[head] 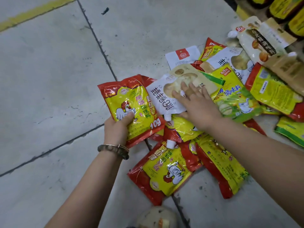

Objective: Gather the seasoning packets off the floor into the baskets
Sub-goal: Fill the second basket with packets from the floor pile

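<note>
My left hand (119,127) grips a red and yellow seasoning packet with a rooster (131,104), thumb on its front, lifted over the floor. My right hand (195,104) lies flat with straight fingers on a white spouted pouch (162,99) that tops a heap of packets. Below it lie another red and yellow rooster packet (164,170) and one turned face down (220,165). A green and yellow packet (235,99) sits just right of my right hand. No basket is in view.
More packets spread to the right: a white sachet with a red square (182,55), beige spouted pouches (258,41), and red and yellow ones (273,91). Yellow jars on a shelf (286,9) fill the top right corner. Grey floor tiles with a yellow line (32,12) lie left.
</note>
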The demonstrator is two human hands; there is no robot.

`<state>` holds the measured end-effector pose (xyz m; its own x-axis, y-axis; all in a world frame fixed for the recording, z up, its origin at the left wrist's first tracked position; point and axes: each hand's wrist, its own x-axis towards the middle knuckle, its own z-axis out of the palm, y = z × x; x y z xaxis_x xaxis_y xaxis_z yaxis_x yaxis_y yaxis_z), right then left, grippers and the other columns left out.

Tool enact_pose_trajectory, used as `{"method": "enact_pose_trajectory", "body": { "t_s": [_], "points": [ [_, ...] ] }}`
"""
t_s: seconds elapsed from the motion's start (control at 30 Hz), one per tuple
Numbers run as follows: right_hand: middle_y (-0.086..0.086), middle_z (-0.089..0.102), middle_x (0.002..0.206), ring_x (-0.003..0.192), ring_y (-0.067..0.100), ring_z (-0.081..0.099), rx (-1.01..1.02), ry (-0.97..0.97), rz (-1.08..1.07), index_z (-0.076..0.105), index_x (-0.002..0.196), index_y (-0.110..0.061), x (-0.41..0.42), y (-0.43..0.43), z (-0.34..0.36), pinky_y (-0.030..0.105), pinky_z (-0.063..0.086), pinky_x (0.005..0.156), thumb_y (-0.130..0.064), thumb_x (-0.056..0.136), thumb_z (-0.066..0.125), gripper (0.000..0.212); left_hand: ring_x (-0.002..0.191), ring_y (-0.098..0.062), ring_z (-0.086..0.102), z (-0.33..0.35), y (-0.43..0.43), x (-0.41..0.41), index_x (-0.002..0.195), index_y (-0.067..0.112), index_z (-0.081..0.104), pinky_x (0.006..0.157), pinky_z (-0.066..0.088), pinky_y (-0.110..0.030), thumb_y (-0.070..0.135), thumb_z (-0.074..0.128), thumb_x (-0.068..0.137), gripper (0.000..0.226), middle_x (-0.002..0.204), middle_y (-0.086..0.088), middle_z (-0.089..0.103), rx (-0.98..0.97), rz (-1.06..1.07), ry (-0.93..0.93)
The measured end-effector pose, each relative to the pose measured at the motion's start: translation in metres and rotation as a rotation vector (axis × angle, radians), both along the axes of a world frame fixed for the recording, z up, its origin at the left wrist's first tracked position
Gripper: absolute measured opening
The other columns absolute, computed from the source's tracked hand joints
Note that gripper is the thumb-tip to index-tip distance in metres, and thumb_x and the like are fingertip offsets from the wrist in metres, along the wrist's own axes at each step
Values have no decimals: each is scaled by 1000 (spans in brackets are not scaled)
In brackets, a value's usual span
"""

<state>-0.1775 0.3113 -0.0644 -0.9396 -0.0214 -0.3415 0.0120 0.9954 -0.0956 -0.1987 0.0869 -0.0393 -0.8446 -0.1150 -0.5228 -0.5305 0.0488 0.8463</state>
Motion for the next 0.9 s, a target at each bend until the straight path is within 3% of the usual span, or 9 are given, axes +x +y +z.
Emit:
{"method": "enact_pose_trajectory", "body": {
  "t_s": [0.1,0.23,0.37,0.47,0.53,0.63,0.7,0.8,0.9],
  "points": [
    [11,19,157,144,33,17,-85,181,-14,29,148,-23,8,-5,-8,44,11,116,-26,100,41,50,71,-18,69,1,-2,-2,83,17,66,70,59,-37,7,66,84,9,82,2,70,0,47,52],
    [14,66,119,119,38,55,-274,622,-124,69,112,-8,16,-4,0,53,22,107,-20,91,44,34,73,-15,70,5,-7,-5,88,18,65,70,59,-37,6,63,86,12,88,1,70,51,73,110],
    [14,70,92,96,29,60,-393,923,-244,69,104,-7,21,4,39,49,29,107,-15,92,44,29,72,-17,71,13,-7,-9,89,16,65,65,59,-37,5,60,88,12,77,3,73,165,92,131],
    [2,64,85,77,16,55,-522,1102,-470,65,102,-6,23,17,73,25,44,82,-16,96,43,26,77,-19,71,11,-8,-18,90,17,66,71,57,-40,7,60,88,12,81,4,73,146,86,161],
    [-6,54,75,67,-4,43,-634,1101,-692,63,92,-4,19,28,87,13,34,66,-15,95,43,23,78,-20,71,9,-1,-20,93,16,65,72,55,-40,7,59,89,11,85,1,73,130,32,161],
    [-13,38,66,59,-8,36,-844,922,-861,57,79,1,12,28,88,17,31,60,-12,95,45,24,73,-18,70,7,21,-10,92,15,66,71,57,-38,7,59,89,11,79,2,73,170,-86,127],
    [-11,41,66,64,-1,38,-913,819,-873,59,76,0,11,15,84,24,32,63,-11,94,46,24,78,-23,69,4,35,-4,91,17,69,77,55,-43,22,63,87,9,82,0,73,163,-161,105],
    [-1,57,74,73,14,48,-899,682,-920,66,85,-5,13,-8,68,28,38,68,-10,95,48,22,96,-30,66,9,49,1,83,30,74,92,48,-50,72,57,71,47,96,-4,73,165,-279,12],
    [13,66,84,82,32,56,-872,613,-1038,66,88,-1,14,-20,45,37,45,76,-14,95,49,23,96,-29,66,13,54,5,102,18,68,87,54,-42,69,50,57,70,104,-11,70,459,-289,-173]
  ]
}}
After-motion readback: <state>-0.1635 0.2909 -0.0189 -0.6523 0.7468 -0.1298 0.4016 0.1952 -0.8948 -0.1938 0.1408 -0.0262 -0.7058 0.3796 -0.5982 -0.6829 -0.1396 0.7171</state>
